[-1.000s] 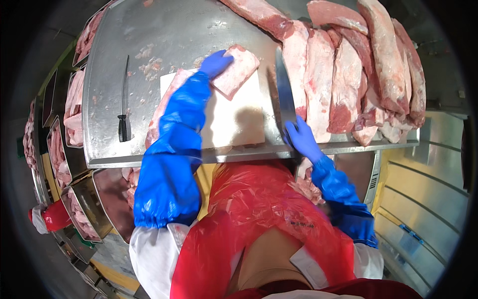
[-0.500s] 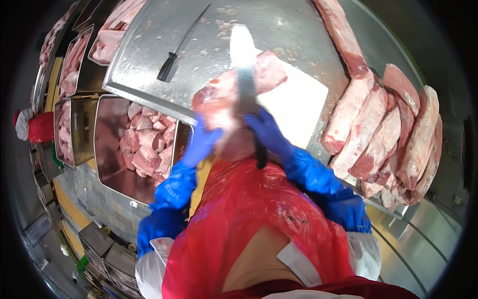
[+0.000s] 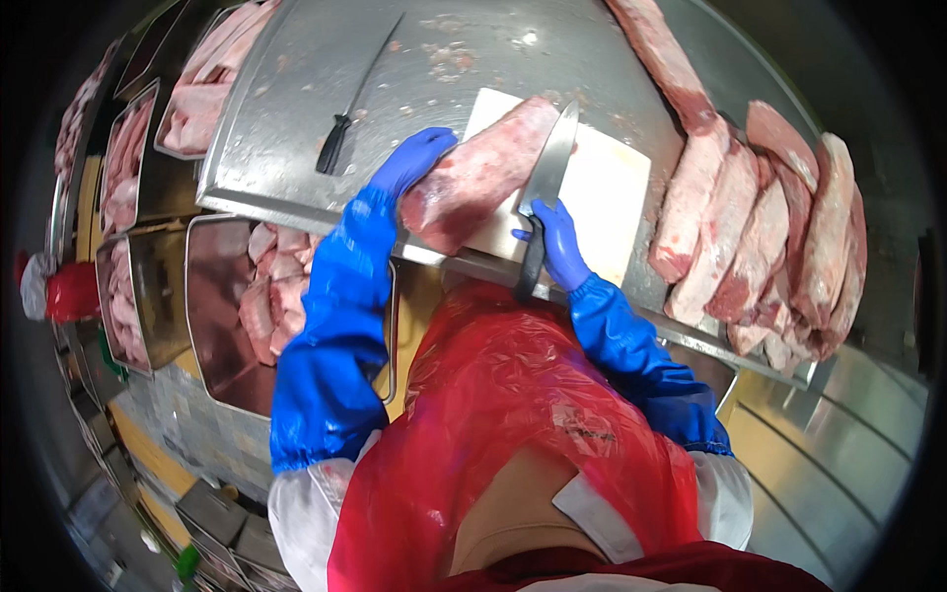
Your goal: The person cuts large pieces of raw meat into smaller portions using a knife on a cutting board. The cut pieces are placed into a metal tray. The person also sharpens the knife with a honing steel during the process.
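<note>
A thick slab of raw pink meat lies slantwise across the white cutting board, its near left end reaching the steel table's front edge. My left hand, in a blue glove, is closed against the slab's left end, fingertips at its far side. My right hand, gloved in the same blue, grips a broad-bladed knife where the black handle meets the blade. The blade slants away from me along the slab's right end, tip pointing far. Whether its edge touches the meat I cannot tell.
A thin black-handled sharpening rod lies on the steel table at the far left. Long meat strips are heaped at the right. Below the table's left edge stands a metal bin of cut meat; more bins and a person in red are beyond.
My left hand has moved from the table's near edge away to the slab's far left side. The knife has shifted right, and the slab now lies farther onto the board.
</note>
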A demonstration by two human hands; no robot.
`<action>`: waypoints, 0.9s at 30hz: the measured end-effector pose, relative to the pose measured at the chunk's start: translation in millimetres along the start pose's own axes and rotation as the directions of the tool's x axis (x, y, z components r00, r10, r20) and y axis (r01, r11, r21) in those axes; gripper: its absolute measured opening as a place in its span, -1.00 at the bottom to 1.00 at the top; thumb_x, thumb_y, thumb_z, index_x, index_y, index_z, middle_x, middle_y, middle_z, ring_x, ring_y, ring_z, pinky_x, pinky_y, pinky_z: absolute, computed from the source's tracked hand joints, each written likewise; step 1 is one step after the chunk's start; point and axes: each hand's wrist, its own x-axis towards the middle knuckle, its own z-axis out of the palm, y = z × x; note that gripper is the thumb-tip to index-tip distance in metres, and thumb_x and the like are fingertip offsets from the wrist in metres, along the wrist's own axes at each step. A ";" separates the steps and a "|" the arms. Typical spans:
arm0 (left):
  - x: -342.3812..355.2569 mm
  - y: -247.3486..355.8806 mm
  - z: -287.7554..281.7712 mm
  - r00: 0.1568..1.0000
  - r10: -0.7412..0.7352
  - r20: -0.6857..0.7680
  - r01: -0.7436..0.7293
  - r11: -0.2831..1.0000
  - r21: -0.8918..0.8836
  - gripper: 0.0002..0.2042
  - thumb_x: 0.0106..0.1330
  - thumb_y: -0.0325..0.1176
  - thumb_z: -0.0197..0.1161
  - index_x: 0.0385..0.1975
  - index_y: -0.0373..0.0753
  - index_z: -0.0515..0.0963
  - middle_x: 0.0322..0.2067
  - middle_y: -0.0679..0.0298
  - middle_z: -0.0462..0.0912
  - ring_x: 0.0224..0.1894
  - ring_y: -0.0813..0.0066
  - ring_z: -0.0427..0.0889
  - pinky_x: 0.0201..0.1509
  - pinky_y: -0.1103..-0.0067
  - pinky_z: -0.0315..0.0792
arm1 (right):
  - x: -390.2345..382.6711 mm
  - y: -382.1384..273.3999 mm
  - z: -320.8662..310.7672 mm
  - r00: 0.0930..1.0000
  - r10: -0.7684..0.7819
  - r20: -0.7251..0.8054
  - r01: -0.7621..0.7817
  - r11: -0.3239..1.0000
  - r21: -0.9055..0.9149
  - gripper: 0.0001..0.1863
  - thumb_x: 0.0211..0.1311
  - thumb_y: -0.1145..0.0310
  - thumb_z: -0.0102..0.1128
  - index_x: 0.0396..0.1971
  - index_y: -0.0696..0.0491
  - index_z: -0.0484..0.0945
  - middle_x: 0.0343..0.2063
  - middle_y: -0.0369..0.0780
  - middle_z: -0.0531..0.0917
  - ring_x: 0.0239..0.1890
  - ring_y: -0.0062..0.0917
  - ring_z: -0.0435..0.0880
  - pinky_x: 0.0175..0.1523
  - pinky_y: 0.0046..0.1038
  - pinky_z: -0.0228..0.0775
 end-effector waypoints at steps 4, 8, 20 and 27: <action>45.4 36.8 59.6 0.983 -0.183 0.010 0.158 0.874 0.459 -0.23 0.20 0.28 0.13 0.19 -0.30 0.44 0.04 -0.14 0.58 0.13 -0.01 0.55 0.25 0.32 0.37 | 13.6 1.1 8.5 0.994 -0.091 -0.059 0.104 0.953 0.286 -0.76 0.36 0.23 0.09 -0.08 0.01 0.43 -0.17 -0.25 0.56 -0.06 -0.47 0.59 0.00 -0.29 0.58; 29.9 81.2 95.6 0.987 -0.160 0.024 0.105 0.748 0.655 -0.25 0.22 0.29 0.09 0.22 -0.23 0.43 0.04 -0.23 0.54 0.16 -0.09 0.51 0.26 0.28 0.35 | 10.3 4.7 -13.3 0.996 -0.054 -0.077 0.083 0.886 0.455 -0.71 0.30 0.19 0.09 -0.05 -0.03 0.41 -0.18 -0.26 0.53 -0.08 -0.44 0.54 0.09 -0.24 0.46; 31.3 73.4 140.1 0.979 0.205 0.010 -0.153 0.696 0.701 -0.46 0.36 0.11 0.01 0.20 -0.10 0.47 -0.11 -0.11 0.57 -0.06 -0.06 0.57 0.13 0.22 0.39 | -33.3 -12.2 -102.3 0.964 -0.124 -0.235 0.153 0.982 0.107 -0.68 0.43 0.21 0.02 0.05 0.03 0.32 -0.22 -0.27 0.54 -0.29 -0.46 0.64 -0.35 -0.39 0.58; -22.0 46.3 100.1 0.873 0.461 -0.159 -0.248 0.700 0.669 -0.29 0.15 0.04 0.30 0.27 -0.22 0.35 0.07 -0.07 0.46 0.10 -0.09 0.46 0.19 0.17 0.34 | -69.9 -52.5 -74.8 0.838 -0.542 -0.067 0.209 0.432 -0.877 -0.83 0.37 0.34 -0.03 -0.24 0.14 0.39 -0.56 -0.05 0.58 -0.50 -0.18 0.63 -0.44 -0.18 0.40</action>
